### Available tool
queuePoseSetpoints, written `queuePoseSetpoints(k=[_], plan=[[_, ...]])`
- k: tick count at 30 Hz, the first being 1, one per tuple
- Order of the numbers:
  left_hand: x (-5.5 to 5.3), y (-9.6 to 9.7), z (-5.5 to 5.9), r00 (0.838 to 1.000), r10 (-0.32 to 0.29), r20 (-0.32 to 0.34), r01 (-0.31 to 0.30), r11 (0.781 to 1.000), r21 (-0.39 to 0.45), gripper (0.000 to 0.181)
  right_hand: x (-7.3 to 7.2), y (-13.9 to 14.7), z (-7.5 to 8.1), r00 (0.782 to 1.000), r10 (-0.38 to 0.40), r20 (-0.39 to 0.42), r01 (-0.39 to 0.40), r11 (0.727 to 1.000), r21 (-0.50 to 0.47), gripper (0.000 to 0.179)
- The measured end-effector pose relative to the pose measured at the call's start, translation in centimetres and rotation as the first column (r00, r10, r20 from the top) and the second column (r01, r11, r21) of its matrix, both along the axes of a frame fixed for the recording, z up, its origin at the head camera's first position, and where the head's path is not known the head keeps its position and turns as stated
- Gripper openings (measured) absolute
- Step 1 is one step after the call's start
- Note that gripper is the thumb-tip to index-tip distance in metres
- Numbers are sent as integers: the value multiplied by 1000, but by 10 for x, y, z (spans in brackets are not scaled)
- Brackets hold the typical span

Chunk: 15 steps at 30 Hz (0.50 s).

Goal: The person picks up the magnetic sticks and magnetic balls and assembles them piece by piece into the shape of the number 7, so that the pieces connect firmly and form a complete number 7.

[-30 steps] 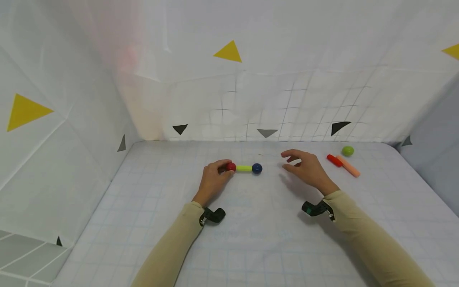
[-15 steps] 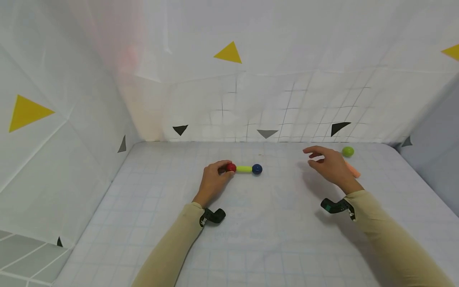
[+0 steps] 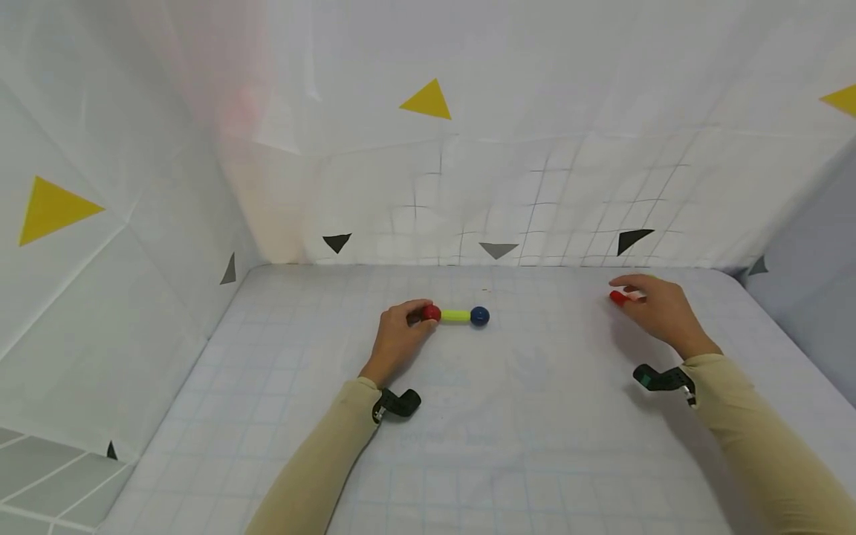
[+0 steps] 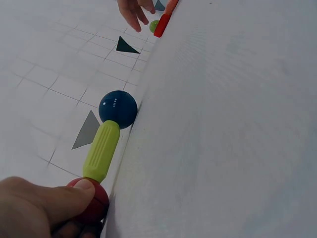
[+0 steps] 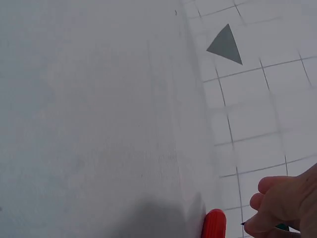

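Observation:
My left hand (image 3: 399, 338) pinches a red ball (image 3: 431, 313) between thumb and fingers. From the ball a yellow-green ribbed rod (image 4: 102, 151) runs to a dark blue ball (image 3: 479, 316), the three joined in a line on the table. On the right side, my right hand (image 3: 662, 312) hovers with loosely bent fingers over a red rod (image 3: 618, 298), holding nothing. The right wrist view shows the end of that rod apart from the fingers. An orange rod (image 4: 172, 6) and a green ball (image 4: 154, 26), mostly hidden in the head view, appear near it in the left wrist view.
A white sheet with a faint grid covers the table (image 3: 468, 416). Behind it rises a white back wall (image 3: 374, 193) with yellow, black and grey triangles, and a side wall (image 3: 120, 297) stands at the left. Each wrist wears a small black camera (image 3: 401, 403).
The right hand has moved right, from beside the blue ball to over the red rod, covering the green ball and orange rod. The left hand and joined pieces have stayed still.

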<state>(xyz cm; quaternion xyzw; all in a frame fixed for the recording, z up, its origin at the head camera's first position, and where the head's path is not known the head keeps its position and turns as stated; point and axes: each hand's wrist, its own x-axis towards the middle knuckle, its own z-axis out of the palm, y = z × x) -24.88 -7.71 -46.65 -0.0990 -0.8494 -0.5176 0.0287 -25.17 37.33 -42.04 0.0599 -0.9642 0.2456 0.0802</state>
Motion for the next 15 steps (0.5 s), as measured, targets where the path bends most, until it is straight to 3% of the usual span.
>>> queuePoseSetpoints(k=[15], plan=[[-1, 0, -3, 1000, 13, 11, -13, 1000, 2, 42, -5, 30, -16, 999, -31, 31, 30, 998, 49, 33]])
